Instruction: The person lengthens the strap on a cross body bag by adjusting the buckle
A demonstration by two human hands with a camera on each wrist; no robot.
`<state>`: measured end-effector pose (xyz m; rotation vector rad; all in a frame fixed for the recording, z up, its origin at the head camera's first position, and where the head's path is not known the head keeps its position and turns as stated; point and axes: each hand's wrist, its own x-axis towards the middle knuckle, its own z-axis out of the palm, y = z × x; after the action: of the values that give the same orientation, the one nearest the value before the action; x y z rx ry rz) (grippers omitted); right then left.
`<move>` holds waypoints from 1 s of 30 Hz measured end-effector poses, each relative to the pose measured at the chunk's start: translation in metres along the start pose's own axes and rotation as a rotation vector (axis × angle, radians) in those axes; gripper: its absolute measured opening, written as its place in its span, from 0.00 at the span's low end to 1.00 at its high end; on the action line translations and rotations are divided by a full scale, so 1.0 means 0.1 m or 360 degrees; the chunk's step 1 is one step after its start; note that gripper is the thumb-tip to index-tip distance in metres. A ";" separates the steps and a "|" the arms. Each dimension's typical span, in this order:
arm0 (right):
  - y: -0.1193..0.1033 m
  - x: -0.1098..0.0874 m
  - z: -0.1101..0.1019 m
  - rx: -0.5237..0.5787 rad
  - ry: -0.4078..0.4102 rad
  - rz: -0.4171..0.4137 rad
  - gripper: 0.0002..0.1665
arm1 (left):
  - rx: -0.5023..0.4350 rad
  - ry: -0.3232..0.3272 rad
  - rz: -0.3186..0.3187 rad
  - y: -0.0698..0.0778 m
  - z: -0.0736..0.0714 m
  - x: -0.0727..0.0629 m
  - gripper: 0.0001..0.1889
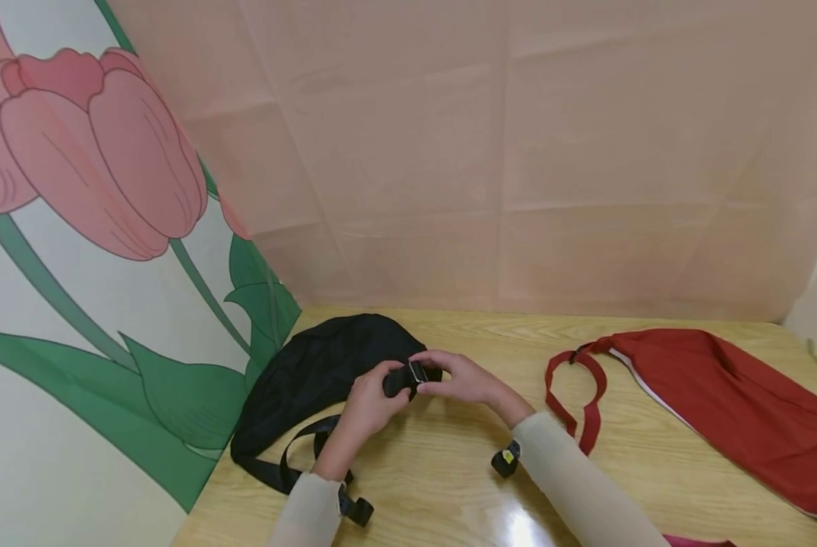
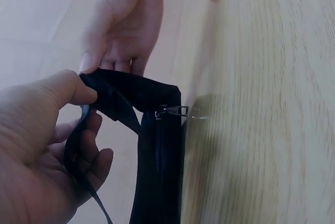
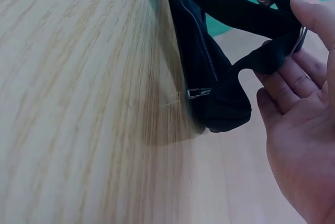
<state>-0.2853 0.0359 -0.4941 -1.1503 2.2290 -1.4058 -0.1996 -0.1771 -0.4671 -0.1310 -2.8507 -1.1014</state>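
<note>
Carries a small yellow patch on the right wrist device (image 1: pixel 506 461), too small to read. Pinches a black strap (image 1: pixel 398 381) with the left grip (image 1: pixel 373 400), thumb against forefinger; holds a shiny metal buckle (image 1: pixel 418 371) on that strap with the right grip (image 1: pixel 463 378), between thumb and fingers. Both close together above the tabletop (image 1: pixel 436 486), in front of the right end of a black bag (image 1: pixel 306 380) and partly covering it. On the left of the tabletop, that bag: soft, wrinkled fabric, crescent-shaped, with a zip and metal zip pull (image 3: pixel 199 93) showing in both wrist views. Nearer, a loop of flat black webbing (image 1: pixel 323 425), partly hidden by the left forearm. On the right, well apart, a red bag (image 1: pixel 743 403), long and tapering, with a pale zip edge (image 1: pixel 654 396) and narrow red strap (image 1: pixel 591 425) curled into a loop. At the bottom edge, something magenta (image 1: pixel 698 542), mostly cut off. Underneath, pale wood grain with bright glare. Behind, a creased pinkish-tan sheet (image 1: pixel 504 190); leftward, painted tulips (image 1: pixel 101 152).
</note>
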 end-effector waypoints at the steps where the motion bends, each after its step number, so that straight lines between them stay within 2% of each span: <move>1: 0.00 0.00 0.00 0.0007 0.0001 -0.0013 0.30 | -0.0002 0.0000 -0.0003 0.00 0.00 0.00 0.25; 9: 0.01 0.00 0.03 0.0006 0.0047 -0.0028 0.29 | -0.0034 0.0023 -0.0018 -0.02 -0.01 -0.01 0.24; 19: 0.01 0.02 0.05 -0.0006 0.0076 -0.0059 0.29 | -0.0125 0.0053 0.0045 -0.06 -0.03 -0.04 0.24; 30: 0.01 0.01 0.02 -0.0081 0.0082 -0.0024 0.28 | -0.0151 0.0111 0.0103 -0.08 0.01 -0.04 0.21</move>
<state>-0.2855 0.0339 -0.4957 -1.1623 2.3087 -1.4074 -0.1964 -0.1821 -0.4735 -0.1862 -2.7141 -1.2040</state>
